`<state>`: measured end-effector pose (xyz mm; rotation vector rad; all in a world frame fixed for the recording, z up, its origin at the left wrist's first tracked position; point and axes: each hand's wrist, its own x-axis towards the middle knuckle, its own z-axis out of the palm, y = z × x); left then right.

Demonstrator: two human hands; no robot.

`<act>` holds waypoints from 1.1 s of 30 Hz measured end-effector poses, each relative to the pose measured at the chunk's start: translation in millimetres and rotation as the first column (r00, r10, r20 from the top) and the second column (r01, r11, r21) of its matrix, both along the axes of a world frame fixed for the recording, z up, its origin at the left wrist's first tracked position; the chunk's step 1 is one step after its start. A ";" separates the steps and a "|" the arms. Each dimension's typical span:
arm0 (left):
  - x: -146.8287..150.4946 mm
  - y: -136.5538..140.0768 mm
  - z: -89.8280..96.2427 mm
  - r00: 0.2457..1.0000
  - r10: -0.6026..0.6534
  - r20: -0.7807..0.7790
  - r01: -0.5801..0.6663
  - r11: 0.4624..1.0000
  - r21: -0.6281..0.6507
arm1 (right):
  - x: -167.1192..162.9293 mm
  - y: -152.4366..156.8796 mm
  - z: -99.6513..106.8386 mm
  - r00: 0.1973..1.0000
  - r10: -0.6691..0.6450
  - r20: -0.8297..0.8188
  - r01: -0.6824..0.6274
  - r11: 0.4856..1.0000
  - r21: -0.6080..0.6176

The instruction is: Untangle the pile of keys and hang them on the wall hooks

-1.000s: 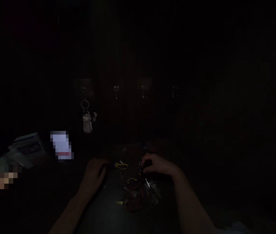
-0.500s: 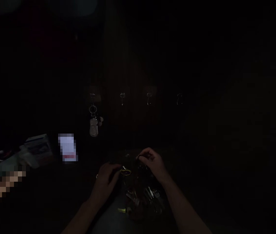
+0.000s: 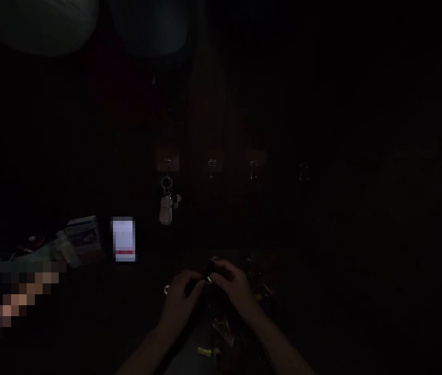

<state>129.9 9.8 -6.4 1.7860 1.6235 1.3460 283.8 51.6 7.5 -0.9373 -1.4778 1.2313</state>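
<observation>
In dim light my left hand (image 3: 181, 294) and my right hand (image 3: 236, 289) meet over the middle of the work surface. Their fingertips are closed around a small dark object with a shiny part (image 3: 209, 276); its kind is too dark to make out. Below and between my wrists lies a pile of small loose items, among them a pale metallic piece (image 3: 223, 330) and a yellow-green piece (image 3: 204, 351). More small items, one with a yellow part (image 3: 259, 297), lie beside my right wrist.
Behind my hands several metal hooks (image 3: 212, 164) hang in a row. The leftmost carries a keyring with a pale fob (image 3: 165, 209). To the left stand a lit, blurred-out screen (image 3: 124, 237) and a box (image 3: 84, 237). Large pale rounded shapes (image 3: 45, 26) show at top left.
My hands have come together from apart, now around the small dark object. The yellow loop near my left fingers is no longer there. The view has shifted, moving the background rightward and slightly down.
</observation>
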 end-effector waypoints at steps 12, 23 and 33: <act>-29.0 7.9 -6.3 0.997 0.060 0.038 -0.062 0.998 0.034 | -6.3 -4.3 21.5 0.989 -0.069 -0.132 0.069 0.998 -0.003; -52.4 22.2 -12.1 0.984 0.178 0.034 -0.179 0.983 0.032 | -18.3 40.2 96.0 0.962 -0.187 -0.198 0.230 0.947 0.223; -58.0 29.2 -18.1 0.986 0.155 0.054 -0.155 0.988 -0.007 | -36.6 71.7 138.5 0.918 -0.176 -0.357 0.298 0.898 0.323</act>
